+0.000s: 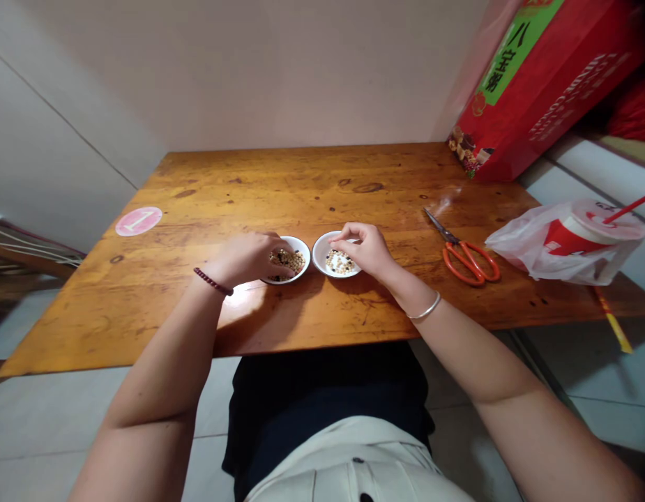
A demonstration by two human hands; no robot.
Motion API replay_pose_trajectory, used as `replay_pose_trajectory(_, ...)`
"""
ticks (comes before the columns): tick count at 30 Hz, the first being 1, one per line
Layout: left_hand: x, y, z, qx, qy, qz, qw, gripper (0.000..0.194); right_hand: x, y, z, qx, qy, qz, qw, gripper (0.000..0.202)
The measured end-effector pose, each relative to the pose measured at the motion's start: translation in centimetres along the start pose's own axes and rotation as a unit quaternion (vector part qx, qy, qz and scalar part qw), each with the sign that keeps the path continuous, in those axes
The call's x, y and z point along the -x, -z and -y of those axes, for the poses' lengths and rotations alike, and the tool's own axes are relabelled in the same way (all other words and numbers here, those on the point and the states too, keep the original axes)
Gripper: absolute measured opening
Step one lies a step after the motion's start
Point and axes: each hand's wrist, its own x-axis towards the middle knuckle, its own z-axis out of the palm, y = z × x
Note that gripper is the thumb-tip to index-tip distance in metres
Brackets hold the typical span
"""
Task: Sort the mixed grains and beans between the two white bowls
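Observation:
Two small white bowls stand side by side on the wooden table. The left bowl holds many mixed beans and grains, pale, brown and dark. My left hand reaches over its left side with thumb and fingers apart among the grains; some fingertips are hidden. In the right bowl lies a smaller amount of similar beans and grains, with white bottom showing between them. Above its right rim, my right hand is closed in a pinch of thumb and index finger. Anything between those fingertips is too small to make out.
Orange-handled scissors lie right of the bowls. Farther right is a red and white cup with a straw, in a plastic bag. A red box stands at the back right. A pink round sticker marks the table's left.

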Motion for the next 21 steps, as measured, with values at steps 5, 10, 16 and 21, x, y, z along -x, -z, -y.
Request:
replay_pose_trajectory(5, 0.21, -0.41, 0.04, -0.004, -0.015, 0.025, 1.000, 0.044, 0.05, -0.04, 0.14, 0.015, -0.001, -0.003, 1.000, 0.012)
replay_pose_trajectory(10, 0.10, -0.66, -0.48, -0.009, -0.031, 0.015, 0.999, 0.034, 0.19, 0.02, 0.20, 0.058, 0.009, -0.007, 0.998, 0.008)
replay_pose_trajectory(16, -0.22, -0.82, -0.68, -0.008, -0.032, 0.013, 0.999, 0.036, 0.20, 0.08, 0.21, 0.062, 0.008, -0.008, 0.998, 0.010)
replay_pose_trajectory(21, -0.51, -1.07, -0.66, -0.023, -0.008, 0.014, 1.000, 0.033, 0.20, 0.10, 0.41, 0.045, 0.010, -0.009, 0.999, 0.010)
